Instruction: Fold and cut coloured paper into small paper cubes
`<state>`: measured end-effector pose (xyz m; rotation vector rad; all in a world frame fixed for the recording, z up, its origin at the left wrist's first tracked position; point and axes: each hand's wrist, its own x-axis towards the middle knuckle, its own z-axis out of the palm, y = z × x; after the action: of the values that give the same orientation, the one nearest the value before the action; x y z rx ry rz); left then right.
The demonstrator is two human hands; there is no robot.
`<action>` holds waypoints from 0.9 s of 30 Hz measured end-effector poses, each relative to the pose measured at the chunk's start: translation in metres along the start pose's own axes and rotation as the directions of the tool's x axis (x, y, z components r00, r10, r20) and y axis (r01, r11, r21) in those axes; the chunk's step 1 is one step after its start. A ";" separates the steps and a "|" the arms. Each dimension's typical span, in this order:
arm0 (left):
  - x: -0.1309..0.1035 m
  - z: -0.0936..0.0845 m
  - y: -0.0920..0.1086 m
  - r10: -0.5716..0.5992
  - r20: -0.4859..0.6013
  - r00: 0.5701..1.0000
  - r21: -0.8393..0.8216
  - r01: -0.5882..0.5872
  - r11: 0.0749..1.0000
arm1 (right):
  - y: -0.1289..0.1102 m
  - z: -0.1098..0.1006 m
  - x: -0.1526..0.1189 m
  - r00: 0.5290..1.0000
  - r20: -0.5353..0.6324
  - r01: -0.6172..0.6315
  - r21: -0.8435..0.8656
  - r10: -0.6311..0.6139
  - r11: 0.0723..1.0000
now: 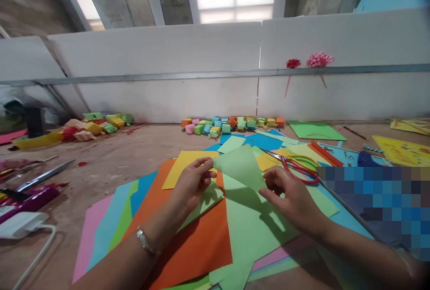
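Note:
A pale green piece of paper [240, 164] is held up between my two hands, tilted above the sheets. My left hand [196, 180] pinches its left corner between thumb and fingers. At its lower right corner, my right hand [284, 191] grips with thumb and forefinger. Below lie a larger pale green sheet [248, 227] and an orange sheet [201, 245]. Another small pale green piece [204, 202] rests under my left hand. Red-handled scissors [298, 171] lie beyond my right hand, their blades pointing left.
Small folded paper pieces [231, 124] in many colours line the wall, with another heap [104, 124] at the left. A purple tool [33, 202], a white charger [23, 225] and its cable are at left. A green sheet [316, 130] and yellow paper cutouts [403, 151] lie right.

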<state>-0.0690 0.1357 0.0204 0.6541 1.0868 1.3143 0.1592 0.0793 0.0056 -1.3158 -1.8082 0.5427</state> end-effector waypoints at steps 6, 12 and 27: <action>-0.004 0.005 -0.006 -0.046 0.084 0.995 0.039 0.043 0.998 | 0.002 0.001 -0.005 0.954 -0.103 0.257 -0.207 -0.283 0.944; -0.007 0.004 -0.006 -0.038 0.150 0.988 0.093 0.024 0.995 | 0.011 0.009 -0.013 0.794 0.036 0.573 -0.374 -0.606 0.729; -0.011 0.001 -0.010 0.029 0.400 0.916 0.175 -0.107 0.979 | -0.002 0.007 -0.014 0.980 0.182 0.073 0.020 -0.075 0.997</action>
<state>-0.0625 0.1230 0.0152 1.0638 0.8667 1.0779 0.1536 0.0660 -0.0020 -1.2170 -1.9916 0.6517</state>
